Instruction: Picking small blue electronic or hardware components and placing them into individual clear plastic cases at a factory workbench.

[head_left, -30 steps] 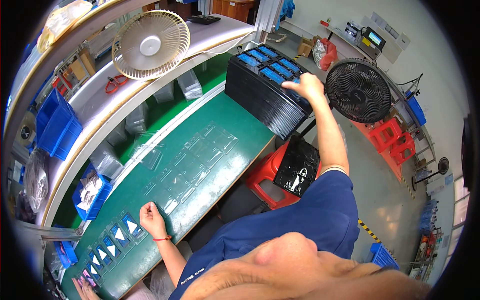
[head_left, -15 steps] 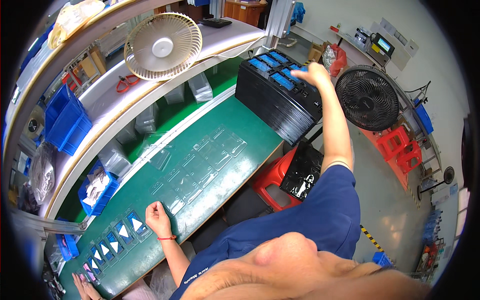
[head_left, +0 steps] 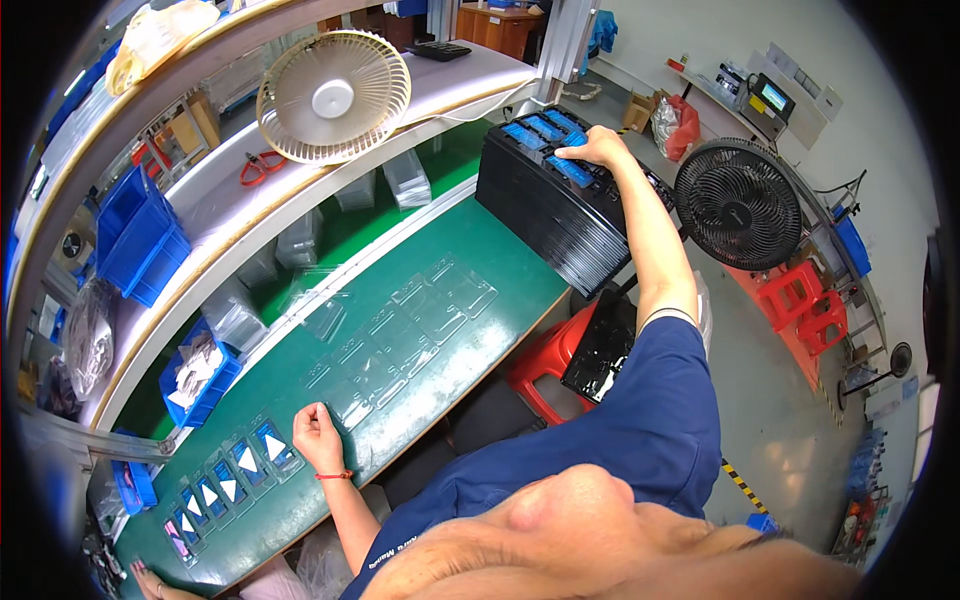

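My left hand (head_left: 318, 441) rests on the green tabletop with its fingers curled into a loose fist; nothing shows in it. Just to its right lie several clear plastic blister shells (head_left: 402, 340). On its left is a row of shells (head_left: 228, 482) holding blue cards with white triangles. My right arm stretches to the far right, where my right hand (head_left: 600, 149) is at the top of a tall stack of black trays (head_left: 548, 222). Its thumb and fingers are apart around a flat blue piece (head_left: 575, 138). More blue pieces (head_left: 522, 135) sit in the top tray's compartments.
A beige fan (head_left: 333, 98) and red-handled scissors (head_left: 262, 168) stand on the shelf above. Blue bins (head_left: 200, 378) line the back. A black fan (head_left: 738, 203) and a red stool (head_left: 548, 365) stand to the right. Another person's hand (head_left: 150, 583) is at lower left.
My right hand has moved slightly left and down onto the blue pieces in the top tray. My left hand stays put. The other person's hand at lower left has drawn back from the row.
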`<state>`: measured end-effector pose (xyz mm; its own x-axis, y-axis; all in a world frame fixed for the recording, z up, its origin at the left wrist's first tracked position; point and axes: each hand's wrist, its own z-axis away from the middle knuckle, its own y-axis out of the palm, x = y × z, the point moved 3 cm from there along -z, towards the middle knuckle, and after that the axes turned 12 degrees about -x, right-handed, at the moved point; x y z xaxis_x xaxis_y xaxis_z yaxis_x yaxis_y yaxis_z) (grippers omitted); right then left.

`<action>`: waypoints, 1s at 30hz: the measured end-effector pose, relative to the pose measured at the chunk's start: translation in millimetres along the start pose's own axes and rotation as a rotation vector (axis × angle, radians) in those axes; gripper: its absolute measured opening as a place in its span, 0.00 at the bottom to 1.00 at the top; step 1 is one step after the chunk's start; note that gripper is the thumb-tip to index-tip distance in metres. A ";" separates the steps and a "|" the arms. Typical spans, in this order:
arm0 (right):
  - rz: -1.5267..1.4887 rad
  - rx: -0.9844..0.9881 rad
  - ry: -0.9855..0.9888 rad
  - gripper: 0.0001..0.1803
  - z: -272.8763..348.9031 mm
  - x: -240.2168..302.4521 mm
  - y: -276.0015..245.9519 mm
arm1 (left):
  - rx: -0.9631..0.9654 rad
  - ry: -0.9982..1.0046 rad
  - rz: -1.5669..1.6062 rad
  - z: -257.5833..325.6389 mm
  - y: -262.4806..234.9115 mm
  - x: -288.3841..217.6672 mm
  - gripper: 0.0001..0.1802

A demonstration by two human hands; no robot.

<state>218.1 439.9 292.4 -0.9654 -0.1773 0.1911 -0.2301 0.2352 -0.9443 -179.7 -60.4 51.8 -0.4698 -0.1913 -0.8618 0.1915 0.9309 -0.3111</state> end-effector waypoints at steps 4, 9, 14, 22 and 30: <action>0.036 -0.156 0.097 0.46 15.7 10.6 -19.4 | 0.012 0.001 -0.010 0.0 0.5 -6.4 0.06; 0.038 0.018 -0.111 0.53 23.5 35.2 7.7 | 0.009 0.010 -0.042 0.1 -1.0 -9.1 0.06; -0.042 -0.041 -0.068 0.52 23.2 27.1 6.0 | 0.001 0.013 -0.038 -1.5 1.2 -9.2 0.06; 0.008 -0.120 -0.055 0.41 48.2 47.1 -19.3 | -0.157 0.021 0.188 2.5 -9.0 -6.4 0.05; -1.078 0.004 -0.264 0.16 188.8 148.8 18.5 | 0.424 -0.281 0.591 43.9 32.4 -92.0 0.21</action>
<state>93.3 237.4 252.8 -0.2034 -0.4849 0.8506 -0.9329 -0.1678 -0.3188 -92.4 -26.3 103.4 0.0382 0.1753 -0.9838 0.6820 0.7150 0.1539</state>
